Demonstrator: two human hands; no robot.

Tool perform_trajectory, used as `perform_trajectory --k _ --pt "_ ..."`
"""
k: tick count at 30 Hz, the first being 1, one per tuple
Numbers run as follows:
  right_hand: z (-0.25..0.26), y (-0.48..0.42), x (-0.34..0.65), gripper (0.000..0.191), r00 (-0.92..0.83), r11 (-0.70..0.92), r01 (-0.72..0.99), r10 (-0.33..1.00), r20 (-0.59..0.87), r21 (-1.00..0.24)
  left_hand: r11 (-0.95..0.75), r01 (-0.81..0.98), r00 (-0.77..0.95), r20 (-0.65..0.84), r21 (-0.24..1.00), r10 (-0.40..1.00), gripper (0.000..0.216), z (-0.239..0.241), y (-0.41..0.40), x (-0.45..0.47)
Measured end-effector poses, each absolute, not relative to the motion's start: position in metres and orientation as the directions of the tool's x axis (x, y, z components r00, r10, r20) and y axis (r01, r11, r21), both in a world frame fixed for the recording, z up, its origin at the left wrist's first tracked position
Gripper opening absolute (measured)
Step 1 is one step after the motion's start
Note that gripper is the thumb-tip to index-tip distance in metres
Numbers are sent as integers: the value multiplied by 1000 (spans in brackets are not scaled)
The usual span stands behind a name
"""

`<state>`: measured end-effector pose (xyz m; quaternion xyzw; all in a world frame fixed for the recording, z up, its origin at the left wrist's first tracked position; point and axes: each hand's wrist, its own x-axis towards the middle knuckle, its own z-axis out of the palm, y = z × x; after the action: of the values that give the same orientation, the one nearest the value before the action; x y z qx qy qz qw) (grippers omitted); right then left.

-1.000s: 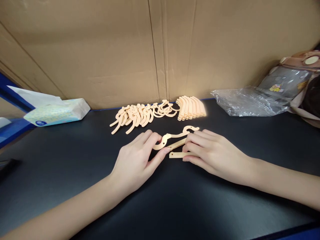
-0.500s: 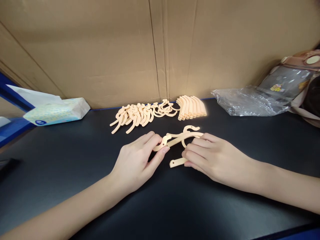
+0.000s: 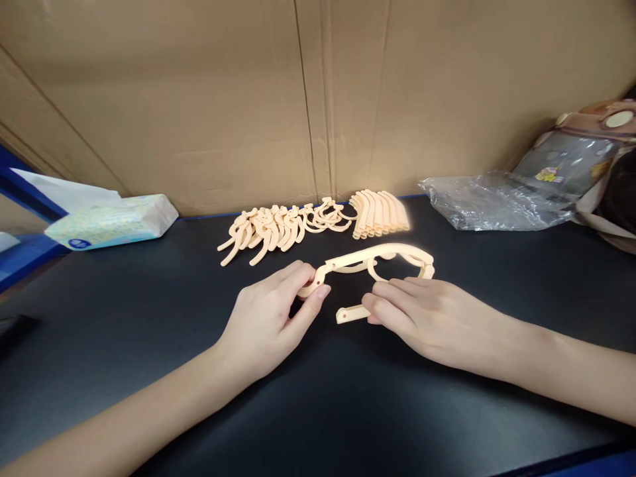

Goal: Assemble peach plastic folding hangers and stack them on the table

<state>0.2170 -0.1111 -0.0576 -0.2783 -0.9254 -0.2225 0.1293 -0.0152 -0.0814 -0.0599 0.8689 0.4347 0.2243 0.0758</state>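
My left hand (image 3: pixel 275 315) pinches a small, curved beige plastic piece (image 3: pixel 318 278) with a hole in it, between thumb and fingers. That piece meets the end of a long, curved hanger arm (image 3: pixel 377 252), which arches over to the right. My right hand (image 3: pixel 417 318) is closed around another beige hanger arm (image 3: pixel 352 313), whose end with a round hole sticks out to the left. Beyond the right fingers, a hook-shaped piece (image 3: pixel 371 270) and another arm lie partly hidden under the arch. My right fingertips are mostly out of sight.
Behind my hands on the black table (image 3: pixel 149 318) lie a pile of beige curved parts (image 3: pixel 271 228), ring-shaped hooks (image 3: pixel 330 215) and a neat row of hanger arms (image 3: pixel 380 213). A tissue pack (image 3: pixel 114 222) is left; a clear plastic bag (image 3: pixel 501 202) and bottle (image 3: pixel 561 159) stand right. Cardboard (image 3: pixel 199 99) closes the back.
The long hanger arm has swung up and away from my right fingers, now arching in line with the small piece in my left hand. Both hands have shifted only slightly.
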Motion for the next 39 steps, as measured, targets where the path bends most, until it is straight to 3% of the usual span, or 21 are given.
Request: perform_trajectory --k 5,11,16,24,39 --pt "-62 -103 222 13 -789 749 599 492 369 284 -625 690 573 254 365 780 20 -61 -81 -16" --pt "-68 -96 226 21 -751 764 625 533 391 161 -737 601 696 251 309 673 9 -62 -83 -16" --pt "-69 -94 226 21 -731 767 641 593 338 41 -747 598 713 232 290 661 9 -63 -82 -15" --pt "-68 -92 225 27 -723 783 620 596 349 -51 -786 570 754 227 240 617 6 -64 -83 -15" --pt "-69 -93 224 34 -752 802 593 522 404 67 -842 536 820 197 64 537 17 -61 -85 -12"
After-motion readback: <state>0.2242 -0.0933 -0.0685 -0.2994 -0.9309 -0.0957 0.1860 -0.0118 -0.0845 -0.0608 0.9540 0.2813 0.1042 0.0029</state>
